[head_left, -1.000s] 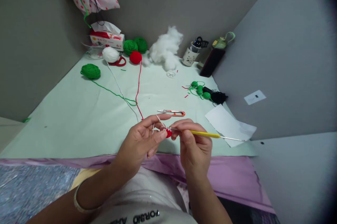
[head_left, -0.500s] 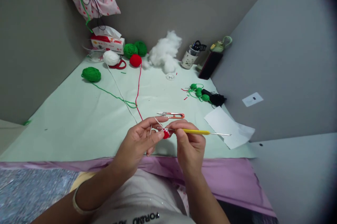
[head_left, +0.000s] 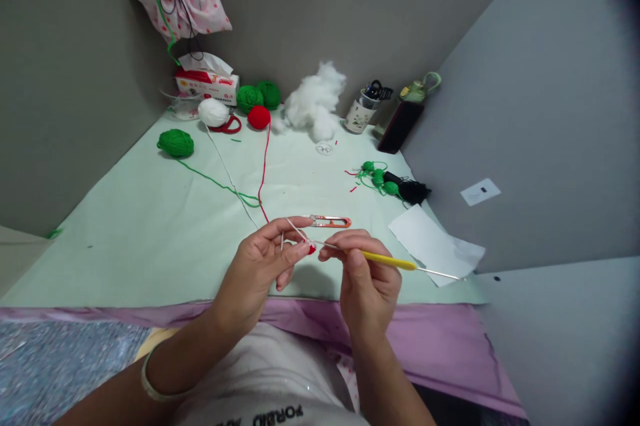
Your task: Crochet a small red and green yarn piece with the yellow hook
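Between thumb and fingers, my left hand pinches a small red and white crochet piece. White yarn runs from the piece up over my raised left index finger. My right hand is closed on a yellow-handled crochet hook; the thin metal tip points left and meets the top of the piece. Just beyond my fingers lie orange thread snips, their blades partly hidden behind my left fingertip. Strands of white and red yarn lead from the table to my left hand.
Behind are a white yarn ball, a red yarn ball, green yarn balls and white stuffing. On the right are green crocheted balls, a black tassel, white paper, a pen cup and a bottle.
My right hand has moved right and slightly down, drawing the hook away from my left hand and tilting it. The crochet piece has turned, with less of its red showing.
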`<state>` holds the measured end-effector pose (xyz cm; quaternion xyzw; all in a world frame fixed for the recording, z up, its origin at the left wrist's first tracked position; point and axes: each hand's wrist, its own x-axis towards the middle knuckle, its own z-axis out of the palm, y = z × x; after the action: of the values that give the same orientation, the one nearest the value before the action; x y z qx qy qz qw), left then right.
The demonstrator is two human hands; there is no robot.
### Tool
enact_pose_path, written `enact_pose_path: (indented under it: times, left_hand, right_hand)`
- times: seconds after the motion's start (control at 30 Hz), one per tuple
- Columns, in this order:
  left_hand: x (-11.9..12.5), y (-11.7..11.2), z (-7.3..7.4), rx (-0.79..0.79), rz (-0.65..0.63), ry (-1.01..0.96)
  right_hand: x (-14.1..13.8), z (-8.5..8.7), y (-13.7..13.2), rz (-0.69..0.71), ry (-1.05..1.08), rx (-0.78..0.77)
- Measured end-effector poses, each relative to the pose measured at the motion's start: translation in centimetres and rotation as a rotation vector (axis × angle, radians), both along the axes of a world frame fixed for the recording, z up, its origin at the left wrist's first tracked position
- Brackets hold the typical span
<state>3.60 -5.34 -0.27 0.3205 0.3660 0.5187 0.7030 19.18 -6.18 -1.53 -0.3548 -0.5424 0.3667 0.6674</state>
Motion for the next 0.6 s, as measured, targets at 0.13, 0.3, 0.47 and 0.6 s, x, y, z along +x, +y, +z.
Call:
enact_pose_path:
  times: [0.13, 0.3, 0.47, 0.6]
  left_hand:
    - [0.1, -0.1, 0.2, -0.018, -0.024, -0.001]
    - [0.2, -0.2, 0.5, -0.063, -0.057, -0.038]
    - [0.0, -0.1, 0.4, -0.066, -0.073, -0.064]
    - [-0.1, -0.1, 0.6, -0.055, -0.042, -0.101]
  right_hand:
    - [-0.3, -0.2, -0.1, -0.031, -0.086, 0.059]
    - [-0.7, -0.8, -0.4, -0.078, -0.149, 0.066]
    - [-0.9, -0.7, -0.1, -0.003, 0.086, 0.004]
    - [-0.7, -0.2, 0.6, 0.105, 0.220, -0.091]
